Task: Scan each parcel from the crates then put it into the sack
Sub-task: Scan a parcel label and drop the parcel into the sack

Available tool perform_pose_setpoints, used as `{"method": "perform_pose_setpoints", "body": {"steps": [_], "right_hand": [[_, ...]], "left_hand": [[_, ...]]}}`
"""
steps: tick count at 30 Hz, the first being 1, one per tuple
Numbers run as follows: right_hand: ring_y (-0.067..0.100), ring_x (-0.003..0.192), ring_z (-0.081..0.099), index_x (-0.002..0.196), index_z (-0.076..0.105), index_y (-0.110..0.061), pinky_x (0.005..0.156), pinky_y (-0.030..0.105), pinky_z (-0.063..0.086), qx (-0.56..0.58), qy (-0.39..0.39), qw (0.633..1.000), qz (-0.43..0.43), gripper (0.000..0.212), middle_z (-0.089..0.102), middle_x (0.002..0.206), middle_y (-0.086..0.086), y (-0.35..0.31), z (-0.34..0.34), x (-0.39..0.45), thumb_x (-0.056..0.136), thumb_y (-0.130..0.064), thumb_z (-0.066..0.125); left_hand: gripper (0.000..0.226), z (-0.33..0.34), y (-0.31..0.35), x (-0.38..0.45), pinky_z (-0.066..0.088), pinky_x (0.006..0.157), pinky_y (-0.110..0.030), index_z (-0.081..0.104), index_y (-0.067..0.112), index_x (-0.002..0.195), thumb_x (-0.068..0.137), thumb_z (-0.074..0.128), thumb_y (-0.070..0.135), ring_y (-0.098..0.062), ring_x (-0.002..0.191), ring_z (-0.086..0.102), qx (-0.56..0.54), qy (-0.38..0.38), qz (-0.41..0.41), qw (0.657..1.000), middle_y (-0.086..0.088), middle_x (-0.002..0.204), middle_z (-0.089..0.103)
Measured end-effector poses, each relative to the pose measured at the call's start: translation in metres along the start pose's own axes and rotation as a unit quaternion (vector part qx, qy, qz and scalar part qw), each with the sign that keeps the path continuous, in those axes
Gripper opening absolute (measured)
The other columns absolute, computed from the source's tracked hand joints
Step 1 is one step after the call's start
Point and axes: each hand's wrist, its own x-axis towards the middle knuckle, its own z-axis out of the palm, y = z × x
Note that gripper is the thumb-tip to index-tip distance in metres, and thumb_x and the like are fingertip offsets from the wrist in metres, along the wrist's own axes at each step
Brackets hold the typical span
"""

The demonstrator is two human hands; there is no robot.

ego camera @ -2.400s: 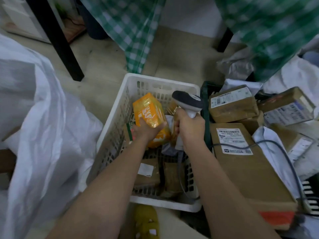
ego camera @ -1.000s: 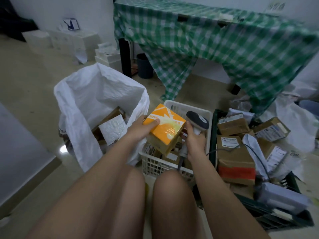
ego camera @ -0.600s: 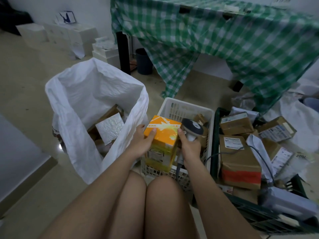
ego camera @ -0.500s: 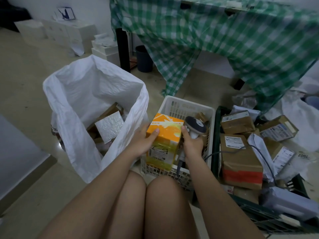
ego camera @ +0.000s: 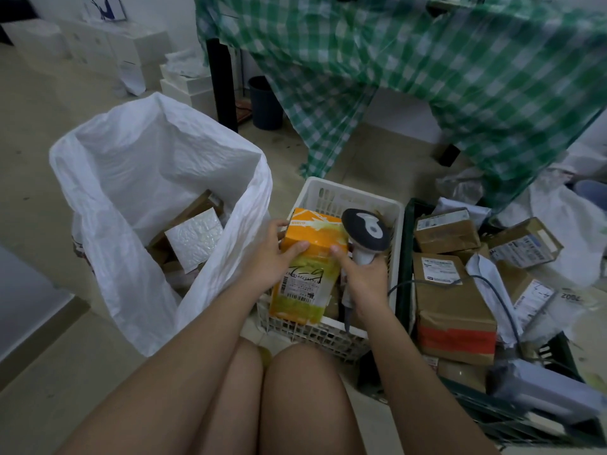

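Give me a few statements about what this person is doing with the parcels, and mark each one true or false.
1. The left hand holds an orange parcel. True.
2. The right hand is empty. False: it grips a barcode scanner.
3. The white sack holds nothing. False: boxes and a white padded packet lie inside.
4. The orange parcel's shipping label faces the camera. True.
5. The dark green crate holds brown cardboard parcels. True.

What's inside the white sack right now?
In the white sack: a white bubble mailer lying on brown cardboard parcels. Anything deeper is hidden by the sack's walls and the parcels on top.
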Motion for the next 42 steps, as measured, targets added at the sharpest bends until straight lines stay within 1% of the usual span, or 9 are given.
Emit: {"method": "perform_pose_setpoints", "body": {"steps": [4,10,15,21,26,29,32,38,42], "right_hand": [[0.012,0.094,0.062,0.097,0.054,-0.034,0.087,0.039,0.053,-0.015,0.011,0.999,-0.032,0.037,0.063,0.094,-0.015,-0.006,-0.006,0.006,0.074,-0.024,0.082],[0.018,0.094,0.063,0.108,0.055,-0.019,0.078,0.033,0.051,-0.075,0.046,0.996,-0.013,0.044,0.066,0.100,0.001,-0.003,-0.006,0.013,0.077,-0.037,0.079],[0.021,0.084,0.061,0.102,0.058,-0.010,0.055,0.022,0.038,-0.140,0.040,0.988,0.050,0.039,0.063,0.089,0.004,0.030,-0.018,0.016,0.080,-0.036,0.076],[0.023,0.088,0.062,0.111,0.057,-0.010,0.069,0.028,0.044,-0.218,0.064,0.974,0.024,0.056,0.067,0.099,0.006,0.042,-0.014,0.029,0.072,-0.041,0.081],[0.028,0.106,0.060,0.123,0.050,-0.010,0.079,0.032,0.048,-0.258,0.009,0.965,0.045,0.070,0.063,0.116,0.008,0.047,0.003,0.038,0.069,-0.037,0.085],[0.032,0.109,0.059,0.122,0.049,-0.006,0.079,0.033,0.046,-0.267,0.026,0.962,0.051,0.068,0.062,0.119,0.013,0.048,0.003,0.042,0.071,-0.036,0.083],[0.033,0.112,0.058,0.124,0.048,-0.005,0.082,0.035,0.047,-0.264,0.038,0.963,0.050,0.070,0.062,0.120,0.014,0.047,0.005,0.041,0.072,-0.037,0.082],[0.032,0.111,0.056,0.125,0.050,-0.009,0.081,0.035,0.048,-0.249,0.083,0.965,-0.003,0.064,0.063,0.115,0.011,0.035,0.001,0.024,0.077,-0.041,0.077],[0.017,0.090,0.057,0.115,0.051,-0.016,0.075,0.029,0.047,-0.252,-0.041,0.966,-0.051,0.048,0.060,0.095,-0.005,0.014,0.006,0.015,0.078,-0.028,0.078]], "left_hand": [[0.056,-0.001,-0.006,0.001,0.043,0.076,-0.013,0.038,0.035,0.130,0.087,0.070,0.019,-0.011,0.117,0.050,-0.026,-0.029,0.036,0.999,0.010,0.126,0.050],[0.035,0.008,-0.004,0.020,0.042,0.078,-0.014,0.049,0.025,0.118,0.088,0.067,0.031,-0.004,0.105,0.055,-0.015,0.036,0.029,0.999,0.009,0.117,0.057],[0.067,0.016,-0.030,0.040,0.040,0.098,-0.025,0.040,0.019,0.142,0.084,0.073,0.020,-0.012,0.121,0.049,0.135,-0.141,0.010,0.981,0.007,0.133,0.050],[0.071,0.036,-0.045,0.053,0.038,0.089,-0.018,0.034,0.023,0.148,0.087,0.070,0.025,-0.010,0.113,0.050,0.219,-0.226,-0.015,0.949,0.001,0.137,0.050],[0.071,0.029,-0.052,0.053,0.045,0.102,-0.042,0.040,0.020,0.141,0.082,0.071,0.046,-0.021,0.122,0.053,0.256,-0.196,-0.025,0.946,-0.003,0.139,0.052],[0.097,0.006,-0.047,0.045,0.041,0.105,-0.044,0.032,0.021,0.144,0.068,0.072,0.066,-0.027,0.127,0.046,0.344,-0.203,-0.079,0.913,-0.006,0.143,0.045],[0.131,-0.015,-0.040,0.027,0.024,0.115,-0.046,0.005,0.014,0.153,0.057,0.074,0.073,-0.034,0.143,0.017,0.457,-0.235,-0.135,0.847,-0.013,0.157,0.017],[0.130,-0.020,-0.038,0.003,0.022,0.111,-0.037,0.005,0.009,0.150,0.057,0.084,0.056,-0.032,0.137,0.018,0.538,-0.228,-0.017,0.811,-0.015,0.145,0.023],[0.140,-0.019,-0.040,0.009,0.010,0.118,-0.034,-0.002,0.006,0.151,0.054,0.087,0.052,-0.029,0.143,0.009,0.536,-0.220,0.076,0.812,-0.013,0.154,0.013]]}}
